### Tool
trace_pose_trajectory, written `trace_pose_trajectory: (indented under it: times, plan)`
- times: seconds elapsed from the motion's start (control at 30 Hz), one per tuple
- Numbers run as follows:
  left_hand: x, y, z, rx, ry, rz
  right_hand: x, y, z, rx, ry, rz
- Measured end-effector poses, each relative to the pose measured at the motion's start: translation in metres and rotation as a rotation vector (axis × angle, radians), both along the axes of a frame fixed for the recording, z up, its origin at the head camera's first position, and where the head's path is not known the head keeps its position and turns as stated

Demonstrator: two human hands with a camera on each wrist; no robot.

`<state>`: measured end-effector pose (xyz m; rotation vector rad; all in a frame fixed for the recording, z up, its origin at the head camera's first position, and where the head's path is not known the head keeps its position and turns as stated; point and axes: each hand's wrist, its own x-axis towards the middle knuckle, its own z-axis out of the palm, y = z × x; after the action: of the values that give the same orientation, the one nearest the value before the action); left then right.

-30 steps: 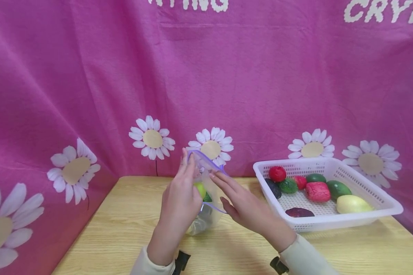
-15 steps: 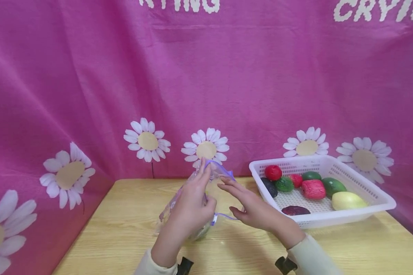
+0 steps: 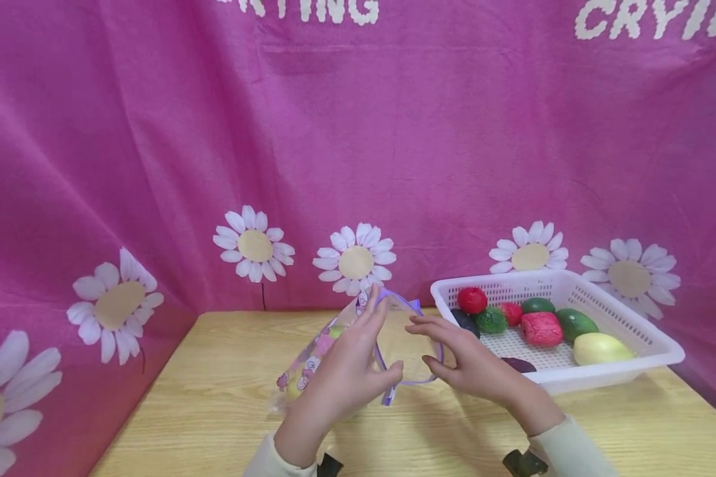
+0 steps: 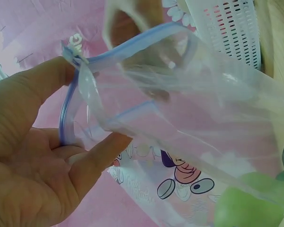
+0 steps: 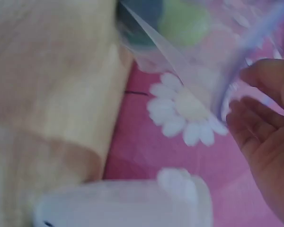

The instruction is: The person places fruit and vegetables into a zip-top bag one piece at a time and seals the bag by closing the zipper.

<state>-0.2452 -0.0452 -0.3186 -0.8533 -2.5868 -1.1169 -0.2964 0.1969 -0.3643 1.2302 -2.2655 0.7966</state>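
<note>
A clear zip bag point(image 3: 319, 358) with a purple-blue rim and printed cartoon figures leans on the table, its mouth spread toward the right. Inside lie a light green piece point(image 4: 248, 201) and a dark green one point(image 5: 142, 21), both partly hidden. My left hand point(image 3: 349, 371) is at the near left side of the mouth, fingers and thumb spread apart and touching the rim. Across from it, my right hand point(image 3: 474, 358) has its fingers extended beside the rim point(image 5: 222, 97) at the far right side. Blur in the right wrist view hides the exact contact.
To the right stands a white plastic basket point(image 3: 662, 351) holding several play fruits and vegetables, among them a red block-like piece point(image 3: 541, 329) and a yellow oval one point(image 3: 602, 349). Behind the wooden table point(image 3: 203, 397) hangs a pink cloth point(image 3: 453, 152) with daisies.
Both hands have moved right and spread apart. The bag's mouth has opened wider and turned to the right, and its printed side now shows at the left.
</note>
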Motion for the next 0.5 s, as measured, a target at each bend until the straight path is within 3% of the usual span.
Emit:
trace_pose_trajectory:
  times: [0.1,0.23,0.33,0.43,0.5]
  plan:
    - [-0.002,-0.002,0.0,0.023,0.003,0.002,-0.005,0.014,0.013,-0.084,0.05,-0.047]
    - [-0.005,-0.005,0.0,0.035,0.008,-0.01,-0.012,0.04,0.029,-0.096,-0.038,-0.219]
    - [-0.006,-0.008,0.001,0.019,0.004,-0.033,-0.019,0.06,0.034,-0.01,-0.139,-0.311]
    - [-0.006,-0.013,0.003,-0.016,-0.024,-0.074,-0.027,0.075,0.031,0.135,-0.227,-0.34]
    - [-0.005,-0.016,0.004,-0.047,-0.053,-0.105,-0.028,0.083,0.026,0.257,-0.338,-0.366]
